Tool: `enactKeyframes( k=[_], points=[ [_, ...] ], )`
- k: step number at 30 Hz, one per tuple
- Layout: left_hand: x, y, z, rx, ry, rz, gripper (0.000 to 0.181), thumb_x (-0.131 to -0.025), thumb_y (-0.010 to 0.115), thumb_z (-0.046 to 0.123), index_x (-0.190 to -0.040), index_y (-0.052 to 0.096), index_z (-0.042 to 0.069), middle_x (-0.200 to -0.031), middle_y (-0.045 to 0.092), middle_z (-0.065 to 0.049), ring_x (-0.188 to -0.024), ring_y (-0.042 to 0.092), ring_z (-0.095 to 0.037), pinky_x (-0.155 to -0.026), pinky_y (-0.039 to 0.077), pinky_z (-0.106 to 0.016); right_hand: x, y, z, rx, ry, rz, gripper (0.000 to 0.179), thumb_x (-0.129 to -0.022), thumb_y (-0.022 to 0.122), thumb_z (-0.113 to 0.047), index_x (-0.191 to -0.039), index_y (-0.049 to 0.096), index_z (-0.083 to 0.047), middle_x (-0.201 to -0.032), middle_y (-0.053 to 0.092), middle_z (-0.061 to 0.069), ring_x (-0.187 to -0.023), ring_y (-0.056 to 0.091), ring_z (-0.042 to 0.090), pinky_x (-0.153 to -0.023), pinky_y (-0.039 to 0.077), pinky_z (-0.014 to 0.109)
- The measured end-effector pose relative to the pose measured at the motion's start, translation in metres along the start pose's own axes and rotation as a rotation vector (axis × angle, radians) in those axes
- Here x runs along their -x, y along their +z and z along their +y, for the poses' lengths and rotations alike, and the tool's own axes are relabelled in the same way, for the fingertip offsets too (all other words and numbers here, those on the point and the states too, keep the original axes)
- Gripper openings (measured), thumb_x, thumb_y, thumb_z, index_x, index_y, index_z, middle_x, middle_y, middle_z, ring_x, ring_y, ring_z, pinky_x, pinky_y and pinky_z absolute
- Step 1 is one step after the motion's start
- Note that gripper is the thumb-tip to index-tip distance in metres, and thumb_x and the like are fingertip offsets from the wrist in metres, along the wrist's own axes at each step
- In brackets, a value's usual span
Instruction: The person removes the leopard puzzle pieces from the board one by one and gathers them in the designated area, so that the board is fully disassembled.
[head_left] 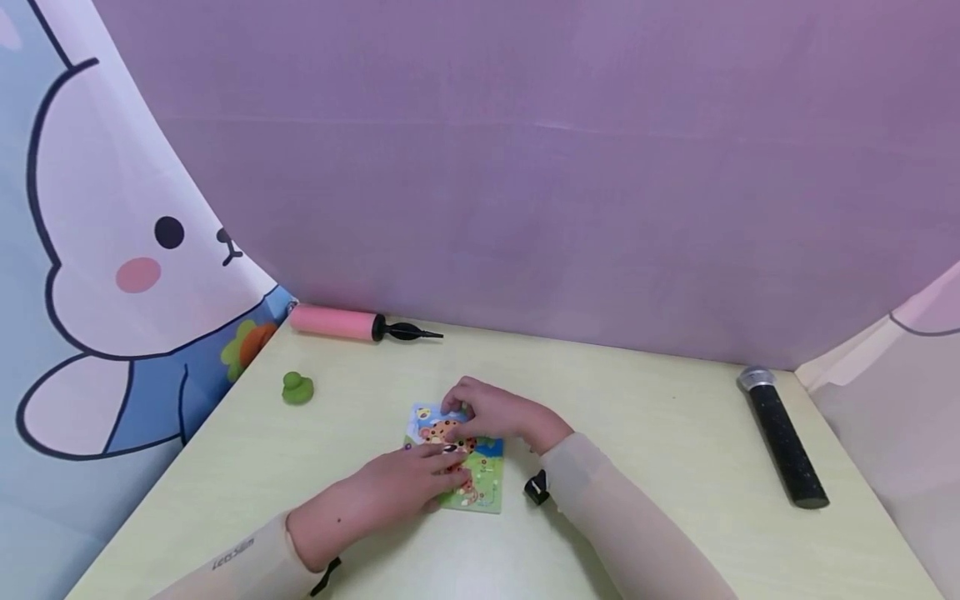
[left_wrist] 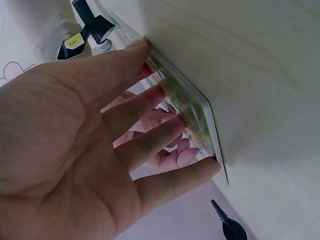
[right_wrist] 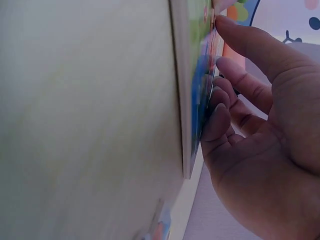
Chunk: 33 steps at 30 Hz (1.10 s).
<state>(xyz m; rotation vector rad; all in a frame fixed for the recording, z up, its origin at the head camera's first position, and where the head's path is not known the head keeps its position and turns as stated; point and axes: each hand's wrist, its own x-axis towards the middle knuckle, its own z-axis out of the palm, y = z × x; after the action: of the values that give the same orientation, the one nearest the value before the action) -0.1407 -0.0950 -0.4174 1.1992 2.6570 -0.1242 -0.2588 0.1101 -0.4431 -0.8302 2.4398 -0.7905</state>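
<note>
A thin picture board with a spotted cartoon animal on a green and blue ground lies flat on the table. My left hand rests on its lower left part, fingers stretched and spread. In the left wrist view, those fingertips touch the board's face and edge. Over the upper part is my right hand, its fingers bent. The right wrist view shows the right thumb and fingertips against or very near the board's face. Nothing shows between them. Both hands cover much of the picture.
A pink hand pump with a black nozzle lies at the table's back left. A green rubber duck stands in front of it. At the right lies a black microphone. A small blurred coloured thing lies beyond the board.
</note>
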Motion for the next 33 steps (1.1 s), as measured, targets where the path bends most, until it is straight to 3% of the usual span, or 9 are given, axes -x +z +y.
enactKeyframes(
  k=[6, 11, 16, 25, 33],
  points=[
    [0.004, 0.003, 0.001, -0.045, 0.006, 0.029, 0.053, -0.107, 0.064, 0.034, -0.159, 0.052, 0.033, -0.171, 0.045, 0.007, -0.158, 0.045, -0.025, -0.118, 0.054, -0.048, -0.002, -0.001, 0.002, -0.001, -0.011, -0.02, 0.018, -0.099, 0.079, -0.031, -0.11, 0.07, -0.022, -0.121, 0.056, -0.002, -0.105, 0.055, 0.015, -0.096, 0.051, 0.029],
    [0.005, 0.007, -0.001, -0.09, 0.007, 0.048, 0.053, -0.108, 0.061, 0.037, -0.16, 0.05, 0.035, -0.171, 0.044, 0.01, -0.159, 0.043, -0.022, -0.115, 0.056, -0.051, -0.001, -0.001, 0.001, 0.013, -0.014, -0.012, 0.032, -0.098, 0.079, -0.034, -0.125, 0.068, -0.022, -0.125, 0.058, -0.004, -0.107, 0.056, 0.014, -0.101, 0.053, 0.031],
    [0.004, 0.01, -0.003, -0.066, 0.004, 0.039, 0.055, -0.109, 0.061, 0.037, -0.162, 0.048, 0.036, -0.173, 0.041, 0.01, -0.161, 0.039, -0.023, -0.118, 0.053, -0.054, -0.001, -0.003, -0.003, 0.079, -0.031, -0.02, 0.037, -0.097, 0.08, -0.039, -0.128, 0.07, -0.021, -0.128, 0.06, -0.006, -0.112, 0.058, 0.012, -0.11, 0.054, 0.033],
    [0.005, 0.005, -0.003, -0.02, 0.001, 0.023, 0.055, -0.108, 0.063, 0.035, -0.161, 0.048, 0.035, -0.173, 0.042, 0.009, -0.16, 0.041, -0.024, -0.119, 0.052, -0.055, -0.009, -0.008, -0.003, 0.107, -0.056, -0.08, 0.036, -0.096, 0.08, -0.038, -0.123, 0.067, -0.019, -0.118, 0.06, -0.004, -0.107, 0.056, 0.014, -0.097, 0.051, 0.027],
    [0.004, 0.004, -0.002, -0.015, 0.0, 0.029, 0.055, -0.108, 0.063, 0.035, -0.161, 0.049, 0.035, -0.172, 0.043, 0.009, -0.159, 0.042, -0.025, -0.119, 0.052, -0.055, -0.012, -0.009, -0.001, 0.07, -0.044, -0.096, 0.034, -0.096, 0.081, -0.035, -0.121, 0.064, -0.022, -0.122, 0.057, -0.005, -0.112, 0.055, 0.014, -0.102, 0.051, 0.03]
  ],
)
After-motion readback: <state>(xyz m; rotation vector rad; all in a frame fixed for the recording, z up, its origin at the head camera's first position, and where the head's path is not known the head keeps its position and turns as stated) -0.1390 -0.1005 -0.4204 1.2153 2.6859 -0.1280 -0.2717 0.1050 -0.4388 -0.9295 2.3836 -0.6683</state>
